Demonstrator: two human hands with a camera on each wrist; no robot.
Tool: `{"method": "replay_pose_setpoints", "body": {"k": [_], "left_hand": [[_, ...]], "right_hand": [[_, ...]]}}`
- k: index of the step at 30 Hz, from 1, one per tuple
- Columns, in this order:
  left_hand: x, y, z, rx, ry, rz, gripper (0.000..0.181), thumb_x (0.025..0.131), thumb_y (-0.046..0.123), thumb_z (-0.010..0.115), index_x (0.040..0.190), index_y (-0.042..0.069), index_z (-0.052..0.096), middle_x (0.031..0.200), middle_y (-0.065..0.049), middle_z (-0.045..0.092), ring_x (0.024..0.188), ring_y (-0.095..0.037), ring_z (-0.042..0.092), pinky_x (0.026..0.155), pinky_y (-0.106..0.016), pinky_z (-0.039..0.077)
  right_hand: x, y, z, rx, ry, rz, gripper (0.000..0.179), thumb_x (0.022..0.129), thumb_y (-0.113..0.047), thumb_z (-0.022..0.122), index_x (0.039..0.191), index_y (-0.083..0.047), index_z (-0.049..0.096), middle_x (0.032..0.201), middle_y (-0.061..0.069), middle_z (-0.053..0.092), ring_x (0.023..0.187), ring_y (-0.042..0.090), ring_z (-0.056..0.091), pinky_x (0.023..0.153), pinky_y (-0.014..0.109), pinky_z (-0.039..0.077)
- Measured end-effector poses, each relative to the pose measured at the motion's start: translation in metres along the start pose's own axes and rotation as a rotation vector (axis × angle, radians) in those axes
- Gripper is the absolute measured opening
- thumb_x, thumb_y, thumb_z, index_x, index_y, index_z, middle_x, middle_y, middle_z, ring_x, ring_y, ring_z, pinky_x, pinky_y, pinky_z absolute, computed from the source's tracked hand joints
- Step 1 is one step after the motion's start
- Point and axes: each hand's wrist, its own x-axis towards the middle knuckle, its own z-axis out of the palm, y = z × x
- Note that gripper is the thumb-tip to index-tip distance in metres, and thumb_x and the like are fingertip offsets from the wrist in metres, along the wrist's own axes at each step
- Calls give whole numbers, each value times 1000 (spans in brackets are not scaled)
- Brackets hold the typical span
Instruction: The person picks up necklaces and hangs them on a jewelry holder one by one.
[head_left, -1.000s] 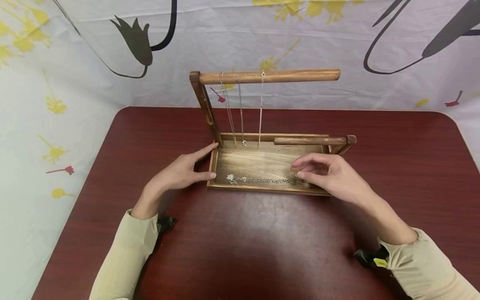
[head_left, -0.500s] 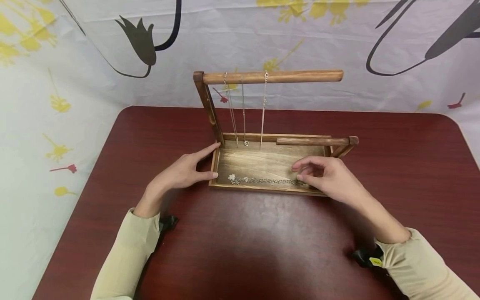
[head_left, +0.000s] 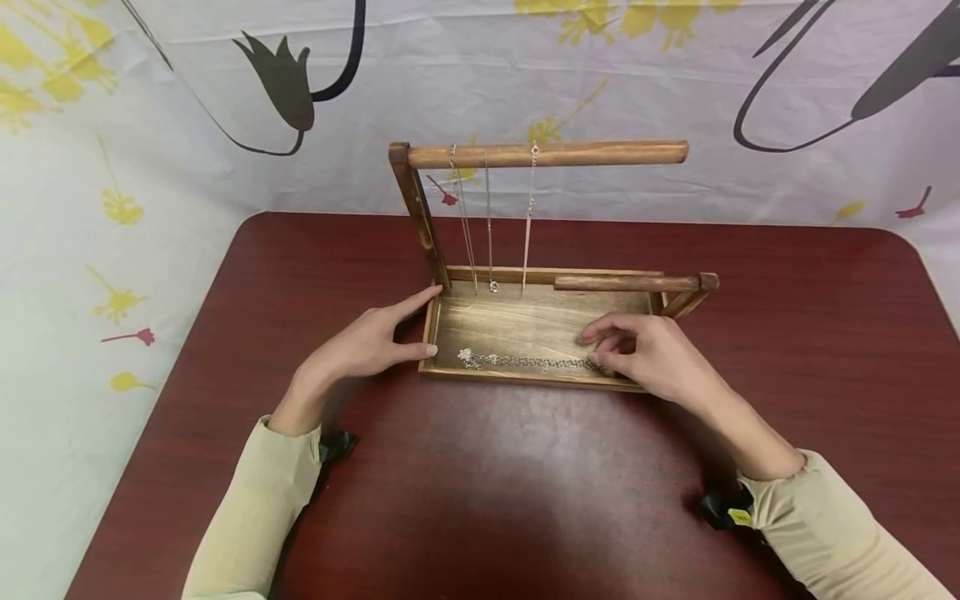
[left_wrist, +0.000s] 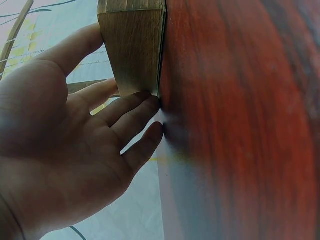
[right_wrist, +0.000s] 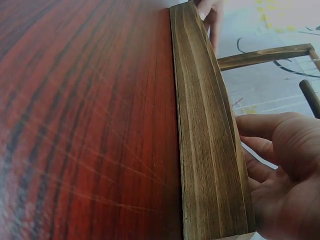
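Note:
A silver chain necklace (head_left: 536, 362) lies stretched along the front edge inside a wooden jewelry stand's tray (head_left: 517, 321), with a flower-like ornament at its left end. My right hand (head_left: 652, 354) pinches the right end of this chain between curled thumb and fingers; the tray's front wall hides the fingertips in the right wrist view. At the tray's left end, my left hand (head_left: 360, 342) rests with thumb and index finger spread to the two corners. In the left wrist view, the left fingers (left_wrist: 127, 115) lie fairly straight against the wooden end.
Several thin necklaces (head_left: 528, 225) hang from the tall wooden bar (head_left: 600, 153). A lower bar (head_left: 622, 283) juts in from the right post, above the tray's back edge. The stand sits on a dark red table (head_left: 525, 483); a patterned cloth (head_left: 637, 92) hangs behind.
My right hand has shifted slightly left along the chain, its fingers dipping a little closer to the tray floor. My left hand stays at the tray's left end, and the view has drifted slightly.

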Motion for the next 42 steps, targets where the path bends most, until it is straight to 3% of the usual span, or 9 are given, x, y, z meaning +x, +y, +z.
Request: {"method": "replay_pose_setpoints", "body": {"k": [10, 26, 42], "left_hand": [[0, 0, 0, 7, -5, -2, 84, 92, 44, 70, 159, 39, 19, 160, -1, 30, 136, -25, 44, 106, -48, 40], [1, -1, 0, 15, 2, -9, 84, 91, 45, 70, 158, 40, 20, 160, 1, 30, 138, -25, 42, 108, -48, 38], [1, -3, 0, 11, -1, -5, 83, 91, 46, 70, 158, 40, 20, 161, 3, 27, 138, -26, 42, 107, -50, 38]], "right_hand": [[5, 0, 7, -10, 3, 12, 15, 86, -13, 78, 101, -17, 77, 87, -7, 72, 73, 9, 65, 62, 21, 48], [11, 3, 17, -138, 27, -26, 12, 79, -16, 85, 87, -18, 76, 74, -10, 67, 67, 7, 60, 60, 24, 47], [13, -1, 24, -184, 36, 72, 8, 81, -21, 83, 80, -23, 76, 71, -10, 62, 68, 8, 57, 64, 29, 44]]}}
